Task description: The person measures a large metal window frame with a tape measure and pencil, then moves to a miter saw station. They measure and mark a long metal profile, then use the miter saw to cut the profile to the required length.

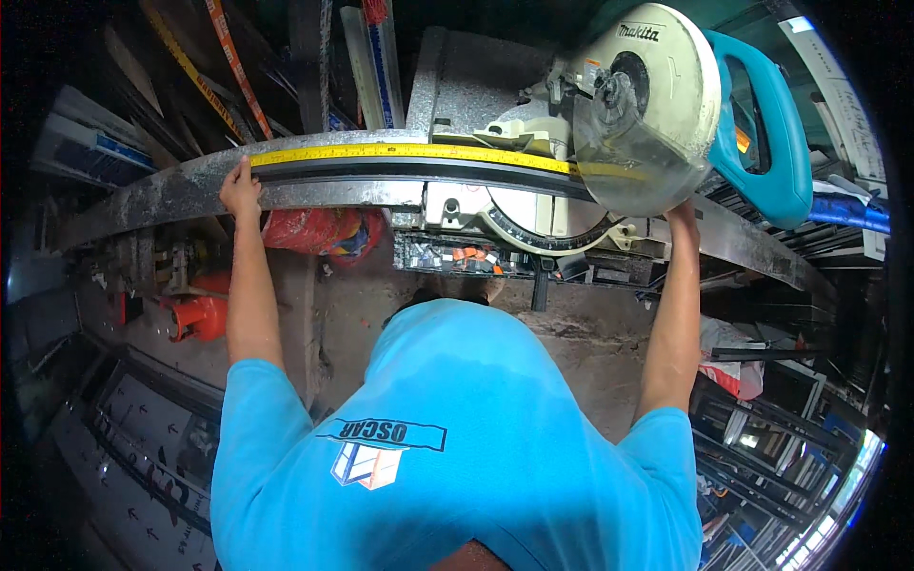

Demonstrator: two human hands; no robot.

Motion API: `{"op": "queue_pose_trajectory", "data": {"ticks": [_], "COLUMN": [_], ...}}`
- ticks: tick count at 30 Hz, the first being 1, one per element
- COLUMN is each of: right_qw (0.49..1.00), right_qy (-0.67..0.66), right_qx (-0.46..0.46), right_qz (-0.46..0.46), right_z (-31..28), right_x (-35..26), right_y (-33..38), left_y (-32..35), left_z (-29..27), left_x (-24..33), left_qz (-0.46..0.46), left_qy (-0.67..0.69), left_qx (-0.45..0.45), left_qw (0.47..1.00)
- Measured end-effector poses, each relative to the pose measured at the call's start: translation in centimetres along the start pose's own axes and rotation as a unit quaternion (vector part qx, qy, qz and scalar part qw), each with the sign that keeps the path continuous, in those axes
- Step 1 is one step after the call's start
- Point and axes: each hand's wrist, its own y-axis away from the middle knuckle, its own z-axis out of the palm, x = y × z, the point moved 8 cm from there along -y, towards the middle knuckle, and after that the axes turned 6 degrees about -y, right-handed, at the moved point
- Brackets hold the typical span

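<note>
Head view shows the left hand (240,188) pressed flat on a long dark metal profile (381,169) lying across the miter saw (609,114), yellow tape measure (400,151) along it; right hand (682,211) sits behind the blade guard, grip unclear.

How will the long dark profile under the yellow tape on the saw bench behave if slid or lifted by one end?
The dark profile looks long and thin, so it would probably sag or whip if lifted at the left hand. It lies flat along the bench, so rolling seems unlikely. It likely slides easily on the smooth metal.
</note>
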Motion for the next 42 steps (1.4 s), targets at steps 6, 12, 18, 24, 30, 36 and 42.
{"op": "queue_pose_trajectory", "data": {"ticks": [6, 12, 18, 24, 30, 36, 42], "right_qw": [0.999, 0.896, 0.896, 0.881, 0.905, 0.924, 0.923], "right_qy": [-0.035, -0.384, -0.375, -0.418, -0.373, -0.328, -0.325], "right_qx": [0.024, -0.213, -0.179, -0.193, -0.175, -0.17, -0.174], "right_qz": [-0.008, 0.064, -0.156, -0.107, -0.107, -0.1, -0.109], "right_z": [-4.0, 5.1, 12.3, 17.5, 18.3, 18.7, 18.3], "right_x": [0.2, -2.2, -12.4, -12.2, -10.3, -9.7, -9.8], "right_y": [8.0, 16.5, 11.7, 8.1, 7.5, 7.5, 7.3], "left_y": [0.7, 1.1, 1.6, 1.2, 1.7, 0.4, 1.3], "left_z": [-0.4, -0.7, -0.2, -0.2, -0.1, -0.4, -0.2], "left_x": [0.5, 0.4, 0.7, 0.3, 0.8, -0.3, 0.4], "left_qz": [-0.018, 0.029, 0.027, 0.007, 0.01, 0.017, 0.021], "left_qy": [-0.007, -0.005, 0.035, 0.019, -0.003, 0.01, 0.003], "left_qx": [-0.02, 0.001, -0.007, -0.027, -0.018, -0.037, -0.028], "left_qw": [1.0, 1.0, 0.999, 0.999, 1.0, 0.999, 0.999]}}
